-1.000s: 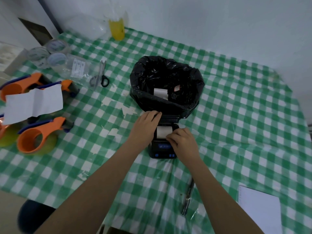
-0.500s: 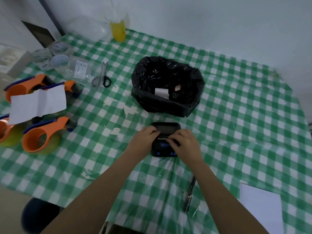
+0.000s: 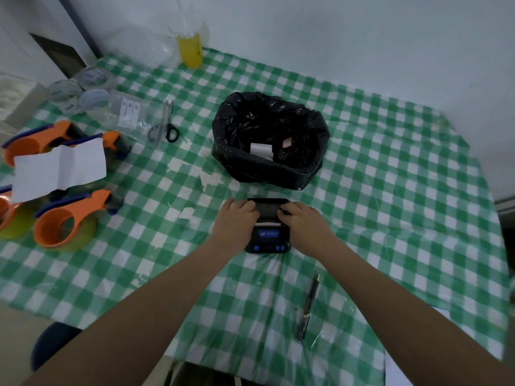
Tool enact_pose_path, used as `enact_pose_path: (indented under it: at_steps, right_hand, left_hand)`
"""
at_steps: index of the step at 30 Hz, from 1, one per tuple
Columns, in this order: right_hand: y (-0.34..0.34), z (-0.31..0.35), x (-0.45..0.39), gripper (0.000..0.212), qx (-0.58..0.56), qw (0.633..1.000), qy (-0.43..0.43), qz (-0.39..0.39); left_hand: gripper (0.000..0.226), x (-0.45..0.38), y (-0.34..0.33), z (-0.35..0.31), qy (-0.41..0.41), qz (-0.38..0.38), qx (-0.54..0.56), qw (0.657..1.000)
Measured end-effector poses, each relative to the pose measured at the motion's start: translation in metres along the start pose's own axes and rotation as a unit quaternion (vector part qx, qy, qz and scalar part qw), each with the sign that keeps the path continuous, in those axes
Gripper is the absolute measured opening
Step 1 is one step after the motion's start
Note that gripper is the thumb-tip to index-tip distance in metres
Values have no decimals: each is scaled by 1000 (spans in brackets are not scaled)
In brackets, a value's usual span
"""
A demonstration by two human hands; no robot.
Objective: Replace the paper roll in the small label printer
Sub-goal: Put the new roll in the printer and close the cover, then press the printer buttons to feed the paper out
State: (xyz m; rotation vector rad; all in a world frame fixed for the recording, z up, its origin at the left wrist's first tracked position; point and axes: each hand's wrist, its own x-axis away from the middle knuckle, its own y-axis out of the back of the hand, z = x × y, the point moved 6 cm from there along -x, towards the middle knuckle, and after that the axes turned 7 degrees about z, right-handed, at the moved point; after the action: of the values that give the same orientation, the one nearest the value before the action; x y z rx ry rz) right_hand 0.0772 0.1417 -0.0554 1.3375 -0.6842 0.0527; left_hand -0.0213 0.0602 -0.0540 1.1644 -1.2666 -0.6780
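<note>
Hands, 2 (image 3: pixel 237 222) (image 3: pixel 302 224), press 1 printer (image 3: pixel 268 235) lid.

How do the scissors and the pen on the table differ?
The scissors lie far from the person, left of the black bag; the pen lies near, below the right arm. The scissors have looped handles, one black; the pen is one slim dark stick. Both lie flat on the checked cloth, untouched.

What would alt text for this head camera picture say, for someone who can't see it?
Two bare hands, left hand and right hand, press on the lid of a small black label printer on a green checked tablecloth. Behind it stands a black-lined bin; scissors lie to the left.
</note>
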Motion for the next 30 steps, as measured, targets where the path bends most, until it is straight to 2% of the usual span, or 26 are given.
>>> enact_pose_path:
  at_steps: [3, 5, 7, 8, 10, 11, 15, 20, 22, 24, 26, 27, 28, 30]
  right_hand:
    - [0, -1, -5, 47, -14, 1000, 15, 13]
    - [8, -13, -9, 40, -173, 984, -15, -46]
    - [8, -38, -8, 27, -381, 907, -127, -124]
    - [2, -46, -8, 20, -466, 858, -172, -127]
    - [-15, -49, -12, 23, -573, 791, -202, -68]
    - [-22, -48, -14, 26, -591, 780, -205, -28]
    - [-30, -54, -17, 34, -558, 796, -234, 36]
    - [-21, -53, -29, 47, -441, 852, -253, 125]
    - [-18, -51, -34, 46, -378, 877, -261, 142]
    - [-16, -49, -35, 43, -362, 883, -262, 142]
    - [-14, -46, -35, 42, -374, 884, -247, 131]
    - [-13, -46, -34, 42, -384, 884, -238, 119]
    - [-12, -46, -32, 40, -399, 882, -233, 98]
    - [-17, -47, -25, 37, -455, 858, -234, 53]
  left_hand:
    - [39, -1, 4, -1, 0, -9, 9, 1000]
    - [39, -1, 5, -1, 5, -12, 18, 1000]
    - [39, -1, 4, -1, 8, -14, 31, 999]
    - [39, 0, 3, 0, 10, -20, 39, 999]
    - [37, 2, 3, 0, 12, -32, 52, 998]
    - [37, 3, 3, 0, 12, -34, 55, 998]
    - [38, 2, 1, 1, 12, -45, 65, 997]
    - [37, 2, 0, 1, 0, -77, 88, 993]
    - [35, 3, -1, 0, -14, -105, 85, 991]
    - [32, 2, -3, 1, -27, -116, 93, 989]
    - [28, -3, -6, 10, -5, -114, 184, 976]
    - [25, -4, -8, 19, 34, -113, 272, 955]
    - [20, -5, -13, 30, 88, -114, 367, 919]
    - [7, -1, -27, 43, 193, -107, 534, 816]
